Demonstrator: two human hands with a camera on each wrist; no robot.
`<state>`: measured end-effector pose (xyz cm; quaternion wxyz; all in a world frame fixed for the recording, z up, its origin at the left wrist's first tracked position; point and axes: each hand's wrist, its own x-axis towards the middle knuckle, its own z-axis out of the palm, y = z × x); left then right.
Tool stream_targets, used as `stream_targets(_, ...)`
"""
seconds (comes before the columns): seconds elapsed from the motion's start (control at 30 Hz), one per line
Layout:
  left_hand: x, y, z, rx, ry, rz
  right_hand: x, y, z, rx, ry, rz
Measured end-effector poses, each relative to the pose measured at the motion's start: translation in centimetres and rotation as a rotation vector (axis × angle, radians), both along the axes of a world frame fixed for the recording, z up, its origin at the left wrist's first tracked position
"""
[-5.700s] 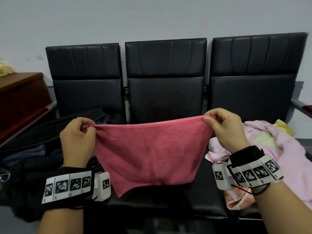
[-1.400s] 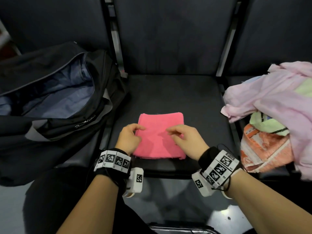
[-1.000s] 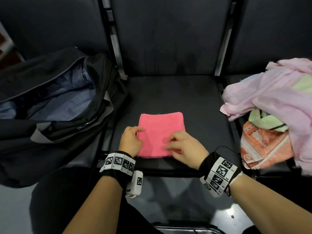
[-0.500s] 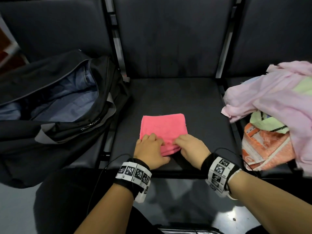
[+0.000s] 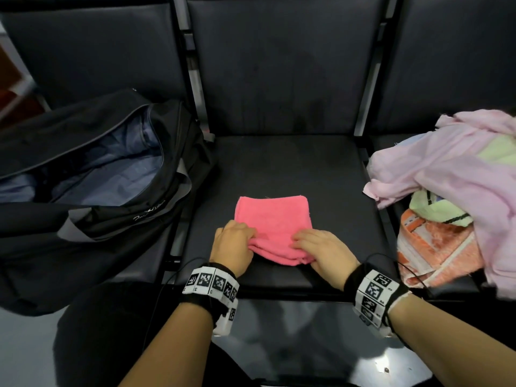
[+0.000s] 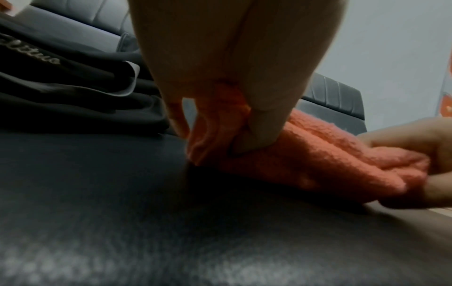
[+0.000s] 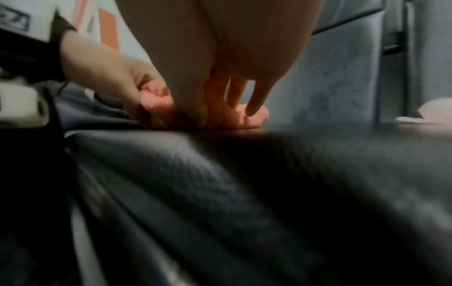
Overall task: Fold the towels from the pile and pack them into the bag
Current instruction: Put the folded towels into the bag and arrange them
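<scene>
A folded pink towel (image 5: 273,219) lies on the middle black seat (image 5: 284,166). My left hand (image 5: 234,247) pinches the towel's near left edge, with its thumb (image 6: 264,127) pressed into the cloth (image 6: 318,154). At the near right edge my right hand (image 5: 321,252) grips the towel (image 7: 254,118), and the near edge is lifted and bunched. The open black bag (image 5: 92,169) with a grey-blue lining sits on the left seat. The towel pile (image 5: 458,196) lies on the right seat.
Seat backs (image 5: 279,68) rise behind the three black seats. The pile holds a pale pink cloth, a green one (image 5: 435,210) and an orange-and-white one (image 5: 435,250). A glossy dark floor (image 5: 293,339) shows below the seat's front edge.
The pink towel, once held up spread out, now lies folded on the seat. In the last second both hands closed on its near edge and lifted it slightly.
</scene>
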<state>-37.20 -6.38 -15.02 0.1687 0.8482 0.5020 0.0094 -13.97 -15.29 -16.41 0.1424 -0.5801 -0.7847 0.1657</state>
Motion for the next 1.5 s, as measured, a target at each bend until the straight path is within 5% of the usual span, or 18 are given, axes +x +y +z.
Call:
stream_targets(0.17,-1.0,0.4,0.5,-0.145,-0.268,0.119,1.2,0.7,0.6,-0.154,0.4,-0.282)
stream_targets(0.33,-0.7,0.8,0.7,-0.344,-0.575,0.251,3.1,1.2,0.3,-0.203,0.557,-0.495)
stream_targets(0.5,0.0,1.1,0.0,-0.447,-0.685,0.284,4.0,1.1,-0.5,-0.203,0.605,-0.616)
stream_targets(0.7,1.1,1.6,-1.6,-0.318,-0.647,0.394,3.8,2.4,-1.2,-0.161,0.554,-0.762)
stream_targets(0.93,1.4,1.6,-2.6,-0.249,-0.599,0.481,3.7,2.7,-1.1,-0.047,0.393,-0.625)
stream_targets(1.2,1.7,1.6,-2.3,-0.204,-0.527,0.391,4.0,3.0,-0.9,-0.306,0.242,-0.556)
stream_targets(1.5,2.0,1.0,-1.5,-0.189,-0.464,0.397,3.4,4.3,-0.9,-0.349,0.368,-0.693)
